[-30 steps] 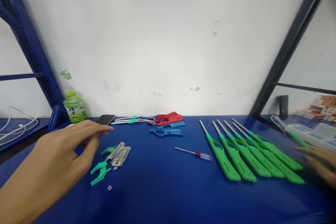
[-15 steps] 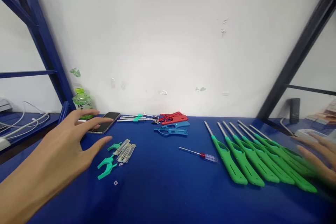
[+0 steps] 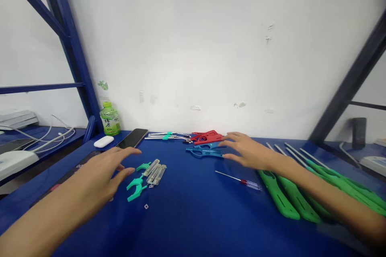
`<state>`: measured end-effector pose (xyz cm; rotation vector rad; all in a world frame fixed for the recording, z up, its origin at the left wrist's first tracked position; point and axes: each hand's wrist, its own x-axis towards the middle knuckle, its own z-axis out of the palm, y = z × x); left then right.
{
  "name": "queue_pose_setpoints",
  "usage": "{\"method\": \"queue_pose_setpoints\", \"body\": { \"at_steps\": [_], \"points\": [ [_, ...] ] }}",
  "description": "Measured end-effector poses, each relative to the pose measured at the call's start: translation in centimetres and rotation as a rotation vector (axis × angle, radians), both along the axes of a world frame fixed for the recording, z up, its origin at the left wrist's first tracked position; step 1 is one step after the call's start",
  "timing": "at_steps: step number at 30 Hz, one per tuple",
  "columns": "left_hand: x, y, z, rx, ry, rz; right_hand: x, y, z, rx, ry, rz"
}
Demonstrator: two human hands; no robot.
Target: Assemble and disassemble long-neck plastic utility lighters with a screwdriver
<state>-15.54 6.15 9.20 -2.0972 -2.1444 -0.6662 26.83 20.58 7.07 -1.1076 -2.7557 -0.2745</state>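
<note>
My right hand [image 3: 244, 150] reaches over the blue lighter casing halves [image 3: 203, 152], its spread fingertips at their right end; whether they touch I cannot tell. Red casing halves [image 3: 208, 136] lie just behind. My left hand [image 3: 105, 168] hovers with fingers apart, left of the teal trigger pieces [image 3: 136, 188] and the clear fuel tanks [image 3: 156, 172]. Behind them are metal lighter tubes [image 3: 161, 137] with teal parts and wires. A screwdriver [image 3: 241, 181] with a clear purple handle rests in the middle. Green long-neck lighters [image 3: 279, 196] lie in a row under my right forearm.
A green bottle [image 3: 110, 119], a white earphone case [image 3: 104, 141] and a phone [image 3: 133, 138] stand or lie at the back left. Blue metal frame posts [image 3: 70, 48] rise at both sides, and a white wall [image 3: 193, 48] closes the back.
My right hand has swung left from beyond the green lighters to the blue casing halves. My left hand stays spread near the teal pieces. The view has turned slightly left.
</note>
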Motion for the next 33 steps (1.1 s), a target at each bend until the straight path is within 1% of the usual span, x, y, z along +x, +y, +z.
{"method": "queue_pose_setpoints", "body": {
  "at_steps": [2, 4, 7, 8, 10, 14, 16, 19, 22, 25, 28, 29, 33],
  "points": [
    [-0.3, 0.4, -0.9, -0.071, 0.027, -0.042, -1.4, 1.2, -0.9, 0.000, -0.039, 0.037],
    [-0.3, 0.7, -1.7, -0.101, 0.068, -0.067, -2.4, 1.8, -1.6, 0.008, -0.060, 0.047],
    [0.1, 2.0, -2.0, -0.140, 0.142, -0.102, -2.9, 1.9, -2.4, 0.014, -0.069, 0.057],
    [0.4, 3.0, -1.9, -0.158, 0.168, -0.121, -2.9, 1.8, -2.5, 0.013, -0.068, 0.065],
    [0.8, 5.6, -1.6, -0.183, 0.225, -0.161, -2.9, 1.7, -2.6, 0.009, -0.062, 0.091],
    [1.1, 12.1, -1.4, -0.153, 0.338, -0.186, -2.6, 0.8, -2.0, 0.012, -0.024, 0.145],
    [1.2, 14.7, -1.8, -0.132, 0.372, -0.200, -2.2, -0.4, -1.5, 0.021, 0.012, 0.156],
    [1.3, 17.1, -2.8, -0.107, 0.400, -0.234, -1.6, -3.1, -0.6, 0.010, 0.065, 0.172],
    [1.4, 18.2, -3.8, -0.104, 0.421, -0.281, -1.1, -6.7, -0.2, -0.034, 0.098, 0.200],
    [1.6, 18.6, -4.4, -0.100, 0.440, -0.309, -1.0, -10.1, -0.6, -0.084, 0.117, 0.220],
    [1.7, 18.7, -4.5, -0.093, 0.455, -0.323, -1.3, -12.6, -1.9, -0.159, 0.181, 0.202],
    [1.7, 18.6, -4.5, -0.092, 0.458, -0.329, -1.4, -13.1, -2.5, -0.161, 0.203, 0.193],
    [1.9, 18.1, -4.3, -0.077, 0.458, -0.349, -1.5, -14.2, -4.9, -0.084, 0.276, 0.197]
  ]
}}
